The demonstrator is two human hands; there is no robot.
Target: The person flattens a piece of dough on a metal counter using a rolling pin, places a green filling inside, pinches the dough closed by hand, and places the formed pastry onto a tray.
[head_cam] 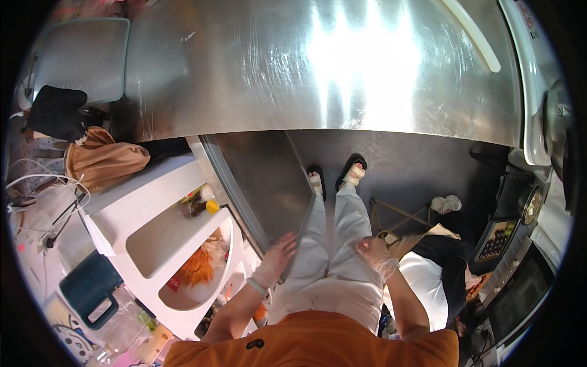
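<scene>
My left hand (278,257), in a clear disposable glove, is at the near edge of a dark metal door panel (261,179) below the counter. Its fingers are extended and appear to touch the panel; nothing shows in them. My right hand (377,255), also in a clear glove, hangs above my right thigh with its fingers curled. No object is visible in it, though the palm is hidden. Across the front runs a stainless steel counter (220,87) with bright light reflected on it.
At left stands a white plastic storage unit (183,183) with an orange item (198,267) inside. A blue-green mug-shaped container (89,284), brown cloth (107,158) and black oven mitt (57,110) are farther left. A person (424,284) bends at right, near a folding-stool frame (403,213) and food tray (496,241).
</scene>
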